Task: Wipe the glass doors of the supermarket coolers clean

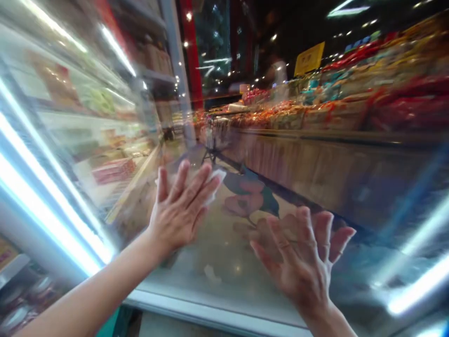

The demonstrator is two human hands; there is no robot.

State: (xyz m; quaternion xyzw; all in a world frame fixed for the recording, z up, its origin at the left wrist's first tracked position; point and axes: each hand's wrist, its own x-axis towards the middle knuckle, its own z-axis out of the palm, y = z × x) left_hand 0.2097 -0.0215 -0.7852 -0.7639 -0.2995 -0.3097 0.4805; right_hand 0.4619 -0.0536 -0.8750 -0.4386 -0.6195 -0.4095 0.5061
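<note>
My left hand point(180, 206) holds a white cloth or tissue point(219, 177) under its spread fingers, pressed toward a glass pane point(224, 262). Only the cloth's edges show around the fingertips; its rest lies hidden beneath the palm. To the right, my right hand point(301, 255) is open, fingers apart and palm toward the same pane, with nothing seen in it. Whether its palm touches the glass I cannot tell. A pale frame edge point(210, 306) runs along the bottom of the pane.
Lit shelves point(115, 187) with blurred packages stand at the left, beside bright light strips point(52, 196). Through or reflected in the glass, heaped packaged goods point(351, 98) and a yellow sign point(309, 59) appear at the right. A flower-like floor picture point(250, 194) shows between my hands.
</note>
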